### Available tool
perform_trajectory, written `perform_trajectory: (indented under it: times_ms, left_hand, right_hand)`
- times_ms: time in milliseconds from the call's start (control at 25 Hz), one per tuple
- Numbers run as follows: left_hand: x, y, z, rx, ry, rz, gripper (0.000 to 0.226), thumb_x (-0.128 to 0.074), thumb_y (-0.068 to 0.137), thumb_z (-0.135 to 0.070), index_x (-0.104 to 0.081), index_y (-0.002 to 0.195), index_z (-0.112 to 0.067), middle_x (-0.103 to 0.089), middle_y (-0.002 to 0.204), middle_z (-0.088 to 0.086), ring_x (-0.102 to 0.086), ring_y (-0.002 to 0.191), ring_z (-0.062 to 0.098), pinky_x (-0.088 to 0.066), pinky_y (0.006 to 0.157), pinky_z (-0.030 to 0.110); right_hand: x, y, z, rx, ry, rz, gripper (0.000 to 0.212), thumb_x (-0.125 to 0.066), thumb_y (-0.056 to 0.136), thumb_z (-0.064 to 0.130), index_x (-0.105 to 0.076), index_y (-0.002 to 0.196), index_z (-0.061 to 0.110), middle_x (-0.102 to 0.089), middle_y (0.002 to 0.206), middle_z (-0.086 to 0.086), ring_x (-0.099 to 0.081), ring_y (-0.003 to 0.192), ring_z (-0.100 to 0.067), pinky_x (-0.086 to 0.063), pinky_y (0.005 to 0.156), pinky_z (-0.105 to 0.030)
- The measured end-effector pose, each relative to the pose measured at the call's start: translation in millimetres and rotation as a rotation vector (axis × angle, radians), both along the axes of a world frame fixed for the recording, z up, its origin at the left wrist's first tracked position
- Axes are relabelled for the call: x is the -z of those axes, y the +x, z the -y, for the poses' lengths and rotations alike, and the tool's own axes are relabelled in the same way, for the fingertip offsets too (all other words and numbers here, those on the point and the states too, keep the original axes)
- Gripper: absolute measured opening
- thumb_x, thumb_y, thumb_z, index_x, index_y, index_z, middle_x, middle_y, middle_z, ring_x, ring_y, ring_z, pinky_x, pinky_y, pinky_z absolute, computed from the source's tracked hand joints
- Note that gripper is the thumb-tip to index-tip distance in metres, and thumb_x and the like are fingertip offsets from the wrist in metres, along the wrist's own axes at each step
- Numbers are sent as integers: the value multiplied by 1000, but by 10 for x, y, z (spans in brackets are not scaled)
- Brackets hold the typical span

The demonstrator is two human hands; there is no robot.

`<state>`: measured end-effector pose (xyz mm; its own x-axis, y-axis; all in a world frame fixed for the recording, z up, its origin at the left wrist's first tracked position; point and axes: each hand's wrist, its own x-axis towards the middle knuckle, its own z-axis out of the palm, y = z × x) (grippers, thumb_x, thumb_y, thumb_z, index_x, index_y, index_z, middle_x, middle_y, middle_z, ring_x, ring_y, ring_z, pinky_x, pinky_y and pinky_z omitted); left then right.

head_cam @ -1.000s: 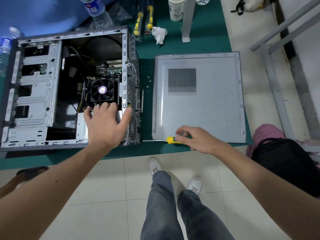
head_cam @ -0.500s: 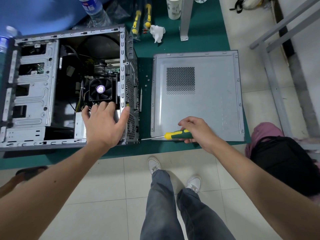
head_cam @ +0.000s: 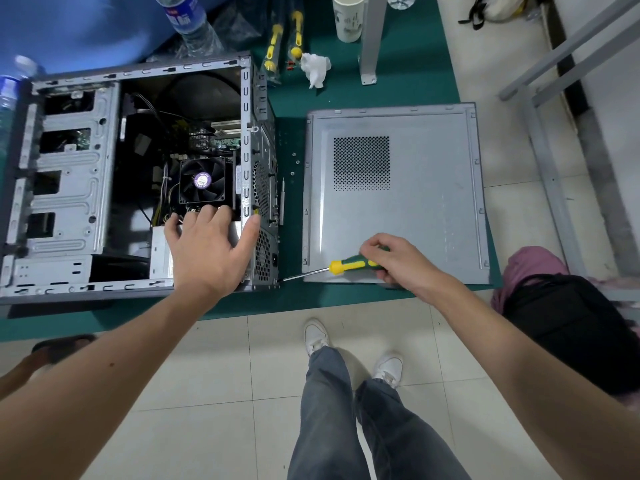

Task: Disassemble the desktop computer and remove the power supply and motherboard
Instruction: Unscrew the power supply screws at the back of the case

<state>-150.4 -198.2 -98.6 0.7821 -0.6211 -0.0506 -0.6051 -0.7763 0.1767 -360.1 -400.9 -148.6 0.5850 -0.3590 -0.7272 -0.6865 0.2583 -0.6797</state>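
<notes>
Power supply (head_cam: 162, 252) sits low in the open case (head_cam: 69, 188), centre-left of frame. Left hand (head_cam: 207, 251) rests flat across it, fingers spread; right hand (head_cam: 394, 261) grasps the screwdriver (head_cam: 349, 265), tip at the rear corner. Likely step: unscrewing the supply — seat the tip squarely next.

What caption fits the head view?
Left hand braces the open case; right hand aims a screwdriver at its rear.

You get bright, even overhead light with soft shadows under your arms on the floor tiles (head_cam: 214, 368). The open case (head_cam: 138, 174) stays dark inside, detail lost there. The side panel (head_cam: 394, 192) shows a mild sheen. Wide-angle distortion bends the edges; the corners look smeared.
</notes>
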Motion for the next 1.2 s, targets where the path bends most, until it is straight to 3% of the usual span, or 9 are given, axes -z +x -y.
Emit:
perform_trajectory:
  times_ms: [80,240,360,440,600,720,800,1000,1200]
  left_hand:
    - [4,-6,-1,-3,-7,-2,55,-24,96,-65,-31,62,-22,-42,74,-4,-39,81,20,-23,109,52]
    - [15,1,-1,-2,3,2,54,-25,96,-64,-30,62,-23,-43,75,-4,-39,81,20,-22,109,52]
    - [18,6,-9,-4,7,7,54,-24,96,-64,-30,62,-23,-42,74,-4,-39,81,20,-23,109,52]
    - [17,5,-2,-5,5,4,54,-25,96,-64,-30,62,-23,-41,74,-4,-39,81,21,-23,108,52]
    - [13,11,-5,-4,13,-1,54,-23,96,-65,-30,62,-24,-43,76,-3,-39,82,21,-23,109,52]
    - [-3,6,2,-5,25,-9,53,-23,96,-65,-31,63,-24,-44,77,-3,-40,83,21,-23,109,52]
    - [-13,-2,-2,-9,29,-15,54,-23,96,-64,-32,63,-23,-44,77,-2,-41,84,22,-22,110,52]
    - [-42,-10,15,-9,29,-28,53,-23,96,-63,-31,62,-23,-46,77,-2,-43,84,22,-23,110,53]
    - [-57,-22,14,-12,37,-47,52,-23,96,-63,-32,63,-23,-46,79,-1,-44,87,24,-21,111,52]
  right_hand:
    - [-6,-36,0,71,133,107,16,-68,86,6,-63,96,17,-56,93,-6,-53,69,-16,-39,64,-31]
    - [-2,-58,-28,-183,-7,-124,42,-54,92,55,-61,92,14,-61,74,-2,-53,50,-14,-40,49,-22]
    - [23,-78,-56,-50,-42,59,8,-65,91,28,-63,86,22,-57,77,4,-52,58,-15,-36,53,-27]
    - [16,-98,-56,61,19,167,21,-75,81,9,-65,86,28,-63,91,2,-56,71,-16,-41,63,-32]
    - [-2,-23,-50,-72,-11,-41,34,-54,94,51,-62,95,17,-67,85,-7,-61,52,-15,-50,62,-30]
    - [-16,20,-16,-8,-55,42,8,-63,92,27,-61,90,19,-63,89,-3,-58,59,-11,-46,70,-33]
    - [-5,-4,45,22,3,122,23,-71,82,3,-62,92,21,-66,96,-2,-61,79,-14,-46,78,-32]
    - [-18,8,-10,-160,-58,-72,30,-56,94,47,-60,96,18,-66,91,-11,-55,55,-16,-44,60,-32]
    - [15,-52,-16,87,63,93,29,-77,79,14,-62,97,31,-65,102,4,-58,76,-18,-45,69,-37]
